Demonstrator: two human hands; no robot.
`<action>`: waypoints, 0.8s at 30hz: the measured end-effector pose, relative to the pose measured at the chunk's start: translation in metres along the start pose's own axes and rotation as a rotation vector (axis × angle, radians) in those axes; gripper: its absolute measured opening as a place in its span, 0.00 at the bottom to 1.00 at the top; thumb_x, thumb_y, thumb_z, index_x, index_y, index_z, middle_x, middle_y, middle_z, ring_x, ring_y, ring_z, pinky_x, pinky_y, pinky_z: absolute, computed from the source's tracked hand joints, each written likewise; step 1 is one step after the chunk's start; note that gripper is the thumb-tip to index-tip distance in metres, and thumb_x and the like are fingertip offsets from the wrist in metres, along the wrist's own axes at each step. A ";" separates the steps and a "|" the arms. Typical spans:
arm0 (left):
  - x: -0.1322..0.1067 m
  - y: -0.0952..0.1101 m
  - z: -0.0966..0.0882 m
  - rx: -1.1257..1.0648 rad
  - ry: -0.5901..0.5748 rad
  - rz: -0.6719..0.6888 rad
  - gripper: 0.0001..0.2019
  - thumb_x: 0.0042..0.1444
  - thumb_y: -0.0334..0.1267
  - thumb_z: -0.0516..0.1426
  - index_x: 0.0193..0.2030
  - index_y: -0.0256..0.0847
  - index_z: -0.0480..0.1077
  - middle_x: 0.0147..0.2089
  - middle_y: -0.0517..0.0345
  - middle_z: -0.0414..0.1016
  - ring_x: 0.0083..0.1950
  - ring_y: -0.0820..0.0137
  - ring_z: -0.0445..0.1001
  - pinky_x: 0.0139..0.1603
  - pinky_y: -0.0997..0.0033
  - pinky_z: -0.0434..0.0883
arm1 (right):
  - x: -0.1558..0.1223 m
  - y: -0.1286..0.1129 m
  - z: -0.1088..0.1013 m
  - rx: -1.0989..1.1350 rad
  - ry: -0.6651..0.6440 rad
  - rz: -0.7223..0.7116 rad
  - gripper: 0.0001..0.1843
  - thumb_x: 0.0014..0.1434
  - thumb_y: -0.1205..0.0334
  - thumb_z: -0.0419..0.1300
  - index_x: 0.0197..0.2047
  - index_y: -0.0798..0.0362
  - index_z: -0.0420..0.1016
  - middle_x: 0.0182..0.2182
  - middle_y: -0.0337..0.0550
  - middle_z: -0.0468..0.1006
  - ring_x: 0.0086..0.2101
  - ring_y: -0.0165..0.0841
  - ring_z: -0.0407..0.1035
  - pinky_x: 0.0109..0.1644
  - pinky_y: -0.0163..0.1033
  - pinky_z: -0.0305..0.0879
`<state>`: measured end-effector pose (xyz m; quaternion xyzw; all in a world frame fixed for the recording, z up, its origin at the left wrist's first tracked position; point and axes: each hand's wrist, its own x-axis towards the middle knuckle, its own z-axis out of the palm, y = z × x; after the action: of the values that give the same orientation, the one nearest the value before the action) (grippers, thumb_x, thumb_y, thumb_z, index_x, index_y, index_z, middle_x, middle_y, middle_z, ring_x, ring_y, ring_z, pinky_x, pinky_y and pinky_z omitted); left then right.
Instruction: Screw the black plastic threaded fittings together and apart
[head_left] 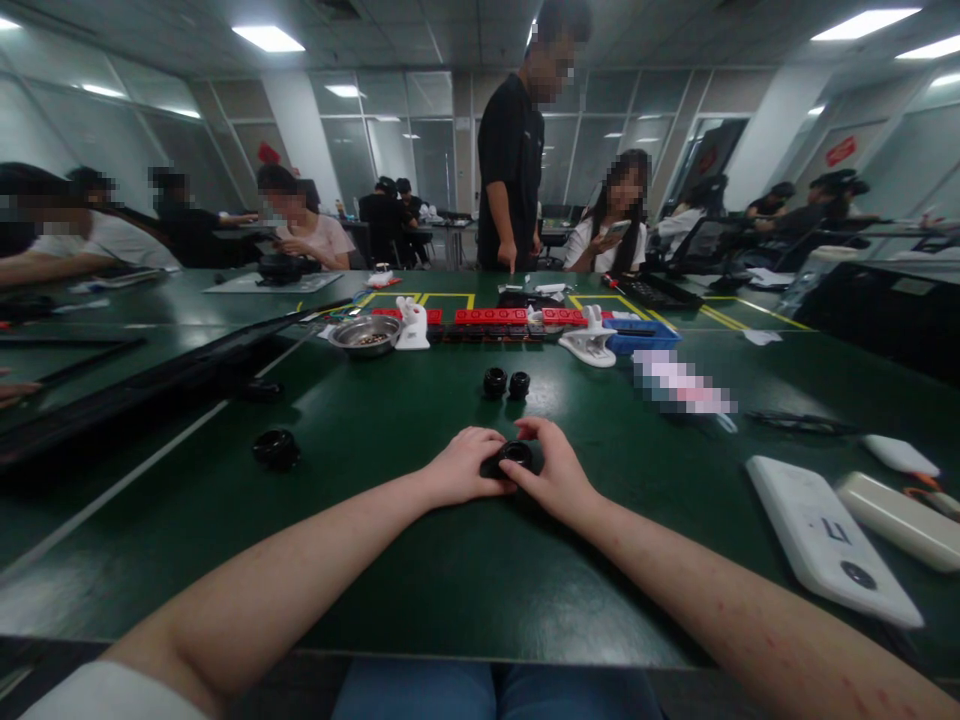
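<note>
In the head view, a glossy black ring-shaped part [517,455] with a round opening on top is between my two hands, low over the green table. My left hand [469,464] closes on it from the left, fingers curled at its side. My right hand [553,466] grips it from the right, thumb at its near rim and fingers around the far side. Its lower part is hidden by my fingers. Just beyond my hands stand two small black cylindrical parts [495,382], side by side. Another black ring-like part [276,450] lies off to the left.
Farther back are a metal bowl [367,335] of small pieces, white clamps [590,337], a red strip [491,316] and a blue tray [641,334]. White devices [832,535] lie at right. A long black frame [150,370] is at left. People [512,150] are across the table.
</note>
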<state>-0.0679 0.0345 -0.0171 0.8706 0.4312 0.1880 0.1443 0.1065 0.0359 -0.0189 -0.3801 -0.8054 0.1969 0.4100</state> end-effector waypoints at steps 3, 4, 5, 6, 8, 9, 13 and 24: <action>0.000 -0.001 0.000 -0.007 -0.007 0.000 0.21 0.46 0.50 0.58 0.45 0.41 0.66 0.50 0.52 0.65 0.52 0.60 0.61 0.53 0.59 0.59 | -0.001 -0.001 -0.001 0.057 -0.068 -0.062 0.25 0.47 0.69 0.54 0.50 0.51 0.56 0.42 0.46 0.67 0.44 0.38 0.63 0.50 0.48 0.60; 0.000 -0.001 0.000 -0.005 -0.007 0.001 0.21 0.46 0.50 0.58 0.45 0.40 0.66 0.50 0.52 0.65 0.52 0.60 0.61 0.53 0.59 0.58 | -0.001 -0.002 -0.002 0.071 -0.088 -0.086 0.27 0.47 0.70 0.53 0.52 0.51 0.55 0.44 0.47 0.67 0.46 0.38 0.62 0.52 0.49 0.58; 0.000 -0.002 0.001 0.000 -0.004 0.002 0.21 0.46 0.50 0.58 0.44 0.40 0.67 0.50 0.52 0.65 0.52 0.60 0.61 0.53 0.59 0.58 | -0.001 -0.003 -0.002 0.073 -0.101 -0.103 0.28 0.47 0.70 0.53 0.53 0.51 0.54 0.47 0.47 0.65 0.48 0.39 0.60 0.53 0.49 0.56; 0.000 -0.002 0.001 0.004 -0.003 0.003 0.21 0.46 0.50 0.58 0.44 0.40 0.67 0.50 0.52 0.65 0.52 0.60 0.61 0.53 0.59 0.59 | -0.001 -0.003 -0.003 0.065 -0.102 -0.110 0.28 0.47 0.70 0.53 0.53 0.51 0.53 0.48 0.48 0.64 0.50 0.39 0.59 0.54 0.50 0.55; -0.001 -0.002 0.000 0.010 -0.003 0.005 0.21 0.46 0.51 0.57 0.43 0.40 0.67 0.49 0.52 0.65 0.51 0.60 0.61 0.52 0.60 0.60 | 0.000 -0.004 -0.004 0.032 -0.079 -0.102 0.27 0.49 0.66 0.55 0.53 0.52 0.54 0.49 0.49 0.63 0.50 0.41 0.57 0.54 0.51 0.54; -0.001 -0.002 0.000 0.010 -0.002 0.006 0.21 0.46 0.51 0.57 0.43 0.40 0.67 0.49 0.52 0.65 0.51 0.60 0.61 0.52 0.60 0.60 | 0.000 -0.004 -0.003 0.014 -0.060 -0.091 0.27 0.49 0.64 0.56 0.53 0.52 0.54 0.49 0.50 0.63 0.50 0.41 0.58 0.54 0.51 0.55; -0.001 -0.002 0.001 0.004 0.004 0.002 0.20 0.46 0.50 0.58 0.43 0.41 0.67 0.48 0.53 0.65 0.50 0.61 0.62 0.52 0.61 0.60 | 0.001 -0.001 -0.001 -0.025 0.000 -0.024 0.24 0.47 0.59 0.59 0.47 0.54 0.59 0.40 0.48 0.67 0.41 0.41 0.63 0.46 0.49 0.62; -0.001 0.000 -0.001 0.011 -0.002 0.005 0.20 0.46 0.50 0.58 0.43 0.40 0.67 0.48 0.52 0.65 0.51 0.60 0.62 0.52 0.61 0.60 | 0.000 -0.003 -0.003 0.031 -0.015 -0.039 0.26 0.47 0.63 0.58 0.50 0.52 0.56 0.43 0.49 0.66 0.44 0.41 0.63 0.49 0.50 0.60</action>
<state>-0.0689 0.0337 -0.0168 0.8725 0.4300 0.1852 0.1396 0.1074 0.0343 -0.0155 -0.3562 -0.8125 0.2042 0.4138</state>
